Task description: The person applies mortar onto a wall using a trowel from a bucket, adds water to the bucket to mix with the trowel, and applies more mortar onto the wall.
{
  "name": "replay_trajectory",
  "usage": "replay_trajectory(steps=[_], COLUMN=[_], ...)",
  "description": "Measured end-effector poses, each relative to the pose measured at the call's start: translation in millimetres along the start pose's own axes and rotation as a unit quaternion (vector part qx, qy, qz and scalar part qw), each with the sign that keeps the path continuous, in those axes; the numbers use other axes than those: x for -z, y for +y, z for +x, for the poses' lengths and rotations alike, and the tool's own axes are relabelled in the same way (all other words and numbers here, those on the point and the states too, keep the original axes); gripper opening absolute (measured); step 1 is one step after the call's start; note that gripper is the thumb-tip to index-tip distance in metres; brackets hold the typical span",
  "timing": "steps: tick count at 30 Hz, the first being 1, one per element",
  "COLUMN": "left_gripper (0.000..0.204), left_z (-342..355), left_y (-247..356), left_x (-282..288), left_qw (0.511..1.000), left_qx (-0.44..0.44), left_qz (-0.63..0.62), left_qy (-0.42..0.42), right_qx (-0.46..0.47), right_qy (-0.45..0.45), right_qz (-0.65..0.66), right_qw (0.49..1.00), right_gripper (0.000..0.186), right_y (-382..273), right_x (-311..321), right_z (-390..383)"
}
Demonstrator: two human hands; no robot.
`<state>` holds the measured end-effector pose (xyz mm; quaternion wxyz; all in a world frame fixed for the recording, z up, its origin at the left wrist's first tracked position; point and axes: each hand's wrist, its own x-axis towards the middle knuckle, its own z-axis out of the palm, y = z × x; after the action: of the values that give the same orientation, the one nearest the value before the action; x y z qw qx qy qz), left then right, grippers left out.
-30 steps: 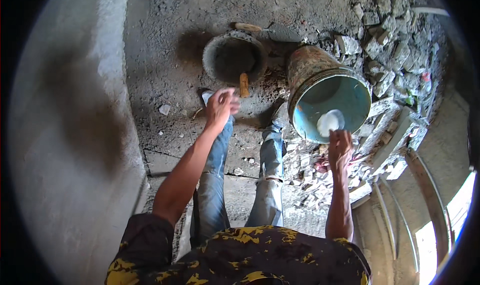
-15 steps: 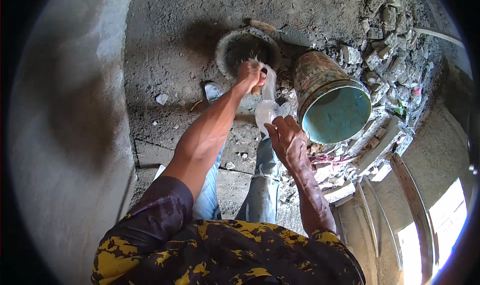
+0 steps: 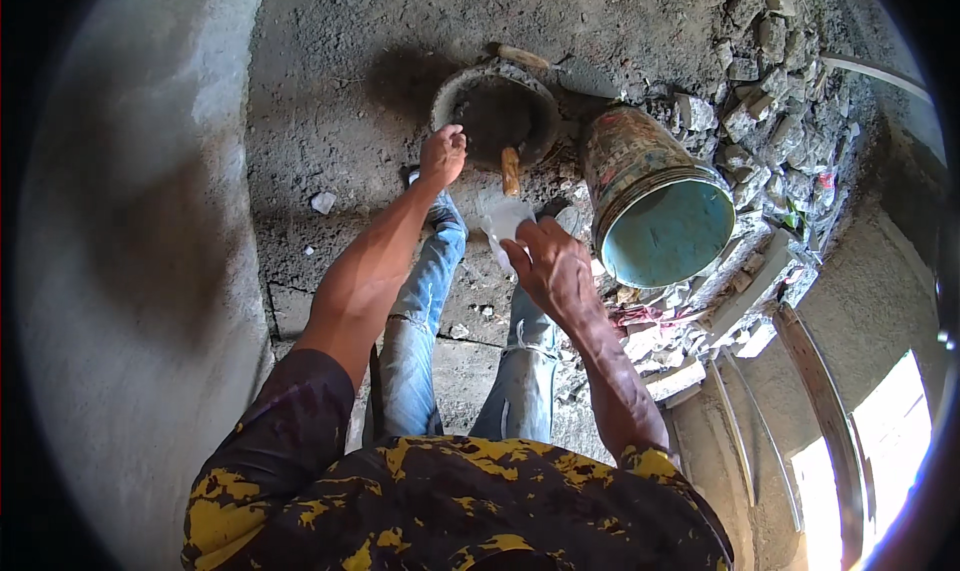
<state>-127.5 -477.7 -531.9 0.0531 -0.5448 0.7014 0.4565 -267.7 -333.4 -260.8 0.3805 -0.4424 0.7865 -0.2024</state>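
Okay, pulled left hand (image 3: 443, 158) back to left rim of pan (image 3: 446, 96), loosely fisted, seemingly empty, so likely done splashing. Gripping translucent container (image 3: 507, 218) nearside of pan in right hand (image 3: 556, 270).

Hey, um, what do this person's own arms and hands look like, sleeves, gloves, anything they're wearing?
The left hand and right hand are bare, without gloves. The left forearm and right forearm are bare too, with no watch or band visible. The short-sleeved shirt is dark with irregular yellow patches, which also show on the left sleeve.
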Motion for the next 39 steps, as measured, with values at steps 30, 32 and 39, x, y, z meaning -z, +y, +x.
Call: replay_trajectory(steps=[30, 32, 39], left_gripper=[0.029, 0.021, 0.014], left_z=[64.6, 68.5, 58.1], left_y=[129.4, 140.0, 132.3], left_x=[-49.8, -39.5, 4.3], left_qw=[0.722, 0.715, 0.727], left_qx=[-0.538, -0.548, -0.556], left_qz=[0.379, 0.370, 0.337], left_qy=[-0.214, -0.226, -0.220], right_qx=[-0.381, -0.420, -0.433], right_qy=[0.197, 0.205, 0.340], right_qz=[0.342, 0.587, 0.692], right_qw=[0.836, 0.661, 0.466], right_gripper=[0.048, 0.059, 0.069], right_y=[144.9, 136.6, 59.8], right_x=[-227.5, -239.5, -245.1], right_z=[51.3, 96.5, 104.5])
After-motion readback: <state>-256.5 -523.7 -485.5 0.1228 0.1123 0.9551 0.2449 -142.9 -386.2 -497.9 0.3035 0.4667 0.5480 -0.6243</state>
